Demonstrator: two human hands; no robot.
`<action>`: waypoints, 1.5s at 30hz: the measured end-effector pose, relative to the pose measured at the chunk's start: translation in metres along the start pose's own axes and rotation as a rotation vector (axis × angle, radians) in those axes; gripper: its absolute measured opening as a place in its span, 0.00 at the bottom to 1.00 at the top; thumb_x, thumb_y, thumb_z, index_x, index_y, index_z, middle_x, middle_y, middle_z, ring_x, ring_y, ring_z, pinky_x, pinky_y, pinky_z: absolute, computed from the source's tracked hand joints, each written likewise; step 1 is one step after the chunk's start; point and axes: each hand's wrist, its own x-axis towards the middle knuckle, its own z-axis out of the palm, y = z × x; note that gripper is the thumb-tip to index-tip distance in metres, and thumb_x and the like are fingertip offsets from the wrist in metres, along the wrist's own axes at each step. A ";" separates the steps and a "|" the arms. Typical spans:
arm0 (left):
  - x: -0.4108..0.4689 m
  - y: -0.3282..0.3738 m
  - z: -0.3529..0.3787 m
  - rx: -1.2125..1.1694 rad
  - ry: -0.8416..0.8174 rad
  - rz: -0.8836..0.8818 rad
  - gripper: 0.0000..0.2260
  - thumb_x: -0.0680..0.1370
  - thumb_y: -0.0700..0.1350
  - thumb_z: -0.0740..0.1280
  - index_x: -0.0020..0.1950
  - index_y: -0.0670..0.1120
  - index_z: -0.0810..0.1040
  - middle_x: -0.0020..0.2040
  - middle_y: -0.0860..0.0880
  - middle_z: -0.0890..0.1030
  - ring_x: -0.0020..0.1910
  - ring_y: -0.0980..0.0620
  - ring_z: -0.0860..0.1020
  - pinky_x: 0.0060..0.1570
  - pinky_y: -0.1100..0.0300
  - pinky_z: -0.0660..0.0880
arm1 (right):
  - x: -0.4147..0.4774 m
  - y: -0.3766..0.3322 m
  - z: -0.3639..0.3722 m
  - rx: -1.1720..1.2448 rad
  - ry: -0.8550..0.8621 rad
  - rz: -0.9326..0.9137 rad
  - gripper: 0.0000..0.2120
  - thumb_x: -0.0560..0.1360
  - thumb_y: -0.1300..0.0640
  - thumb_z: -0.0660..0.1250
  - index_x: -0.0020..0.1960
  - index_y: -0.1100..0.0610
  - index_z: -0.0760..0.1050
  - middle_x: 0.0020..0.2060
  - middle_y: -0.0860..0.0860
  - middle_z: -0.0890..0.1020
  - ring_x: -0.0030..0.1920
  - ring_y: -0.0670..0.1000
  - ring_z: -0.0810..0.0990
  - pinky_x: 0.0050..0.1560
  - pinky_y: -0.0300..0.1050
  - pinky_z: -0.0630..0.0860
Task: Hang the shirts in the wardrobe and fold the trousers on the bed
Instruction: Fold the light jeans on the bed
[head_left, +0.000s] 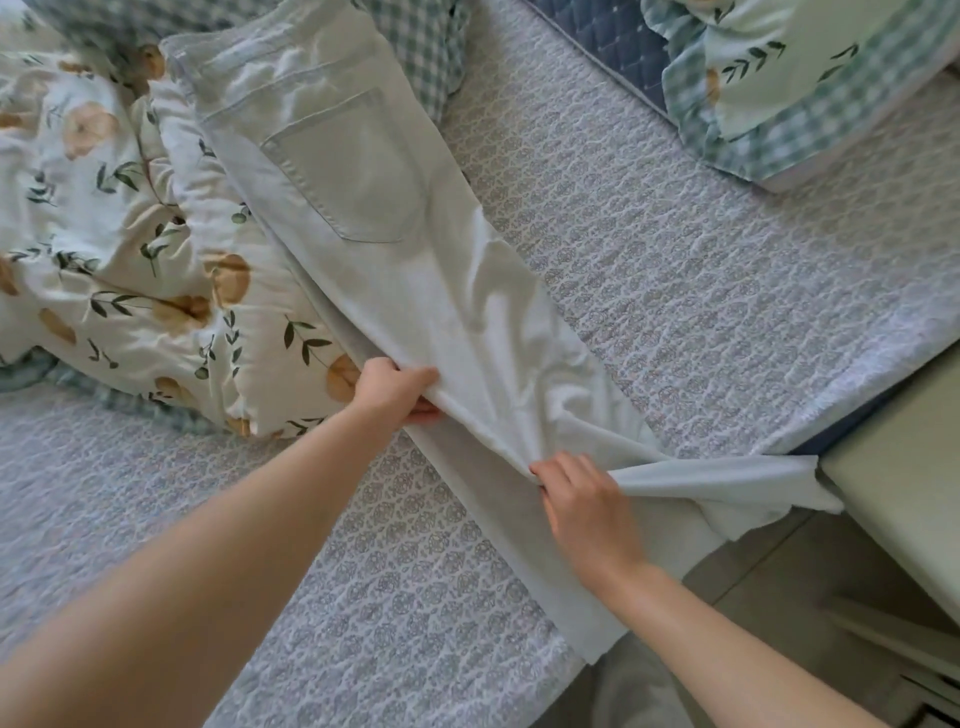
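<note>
Left hand (397, 389) clamped on trousers (374, 234) leg edge; right hand (587, 501) likely pinching too, tips hidden. Long axis ran up-left from fingers to waistband (223, 52), left hand nearer.

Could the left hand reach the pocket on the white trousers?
Probably yes. The left hand grips the edge of the trousers, and only flat cloth lies between it and the pocket; it must let go first.

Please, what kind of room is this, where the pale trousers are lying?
Most likely a bedroom: a bed with a patterned cover, a floral duvet bunched at the left, a frilled pillow at top right. The left hand and right hand grip pale trousers spread on the bed.
</note>
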 end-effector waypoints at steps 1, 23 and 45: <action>-0.001 -0.007 0.000 0.004 0.004 -0.007 0.07 0.77 0.38 0.69 0.52 0.37 0.75 0.53 0.40 0.81 0.48 0.41 0.83 0.40 0.48 0.83 | -0.006 -0.002 0.003 -0.012 -0.012 -0.012 0.20 0.60 0.71 0.76 0.49 0.56 0.79 0.38 0.48 0.78 0.37 0.52 0.76 0.33 0.42 0.72; -0.009 -0.036 -0.003 -0.222 0.147 -0.010 0.06 0.81 0.38 0.64 0.55 0.36 0.72 0.48 0.39 0.81 0.41 0.42 0.84 0.38 0.53 0.83 | -0.071 0.124 -0.063 -0.224 -0.001 0.208 0.10 0.68 0.64 0.74 0.45 0.58 0.75 0.39 0.52 0.76 0.39 0.56 0.76 0.34 0.45 0.67; -0.096 -0.128 0.091 -0.140 -0.122 -0.210 0.08 0.77 0.34 0.68 0.55 0.38 0.73 0.48 0.42 0.80 0.43 0.45 0.81 0.30 0.58 0.81 | -0.184 0.033 -0.009 0.024 -0.129 0.346 0.11 0.68 0.58 0.75 0.43 0.52 0.73 0.38 0.45 0.74 0.33 0.48 0.75 0.23 0.42 0.71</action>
